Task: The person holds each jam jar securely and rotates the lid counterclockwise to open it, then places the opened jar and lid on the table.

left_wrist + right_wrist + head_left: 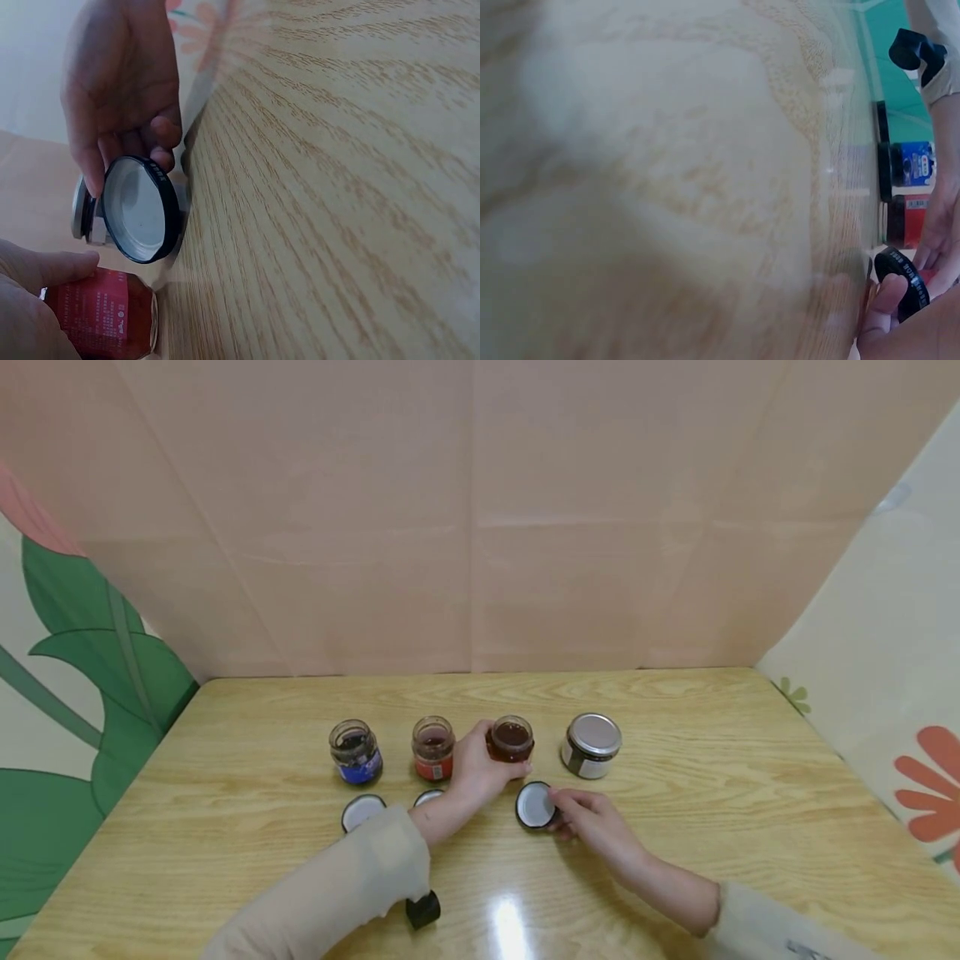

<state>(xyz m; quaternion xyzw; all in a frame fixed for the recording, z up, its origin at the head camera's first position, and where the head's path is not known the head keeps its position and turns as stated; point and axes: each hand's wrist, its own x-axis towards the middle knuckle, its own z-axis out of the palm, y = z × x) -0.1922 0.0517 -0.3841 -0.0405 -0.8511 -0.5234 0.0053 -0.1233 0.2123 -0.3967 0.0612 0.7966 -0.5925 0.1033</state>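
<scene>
My left hand (480, 770) grips a glass jar (512, 735) with dark reddish-brown contents and no lid on it. In the left wrist view the jar's red label (94, 311) shows, and the jar stands on the wooden table. Nearer me and slightly to the right, my right hand (600, 828) pinches a black-rimmed lid (536, 806) by its edge. The lid is tilted, its white inside facing me, apart from the jar. In the right wrist view the thumb (891, 294) presses against the lid's black rim (904, 279).
To the left stand two lidless jars, one blue-labelled (356, 756) and one red-labelled (433, 750). A jar with a silver lid (592, 739) is on the right. Two lids, one (363, 811) partly behind the left sleeve and another (429, 796) mostly hidden, lie in front.
</scene>
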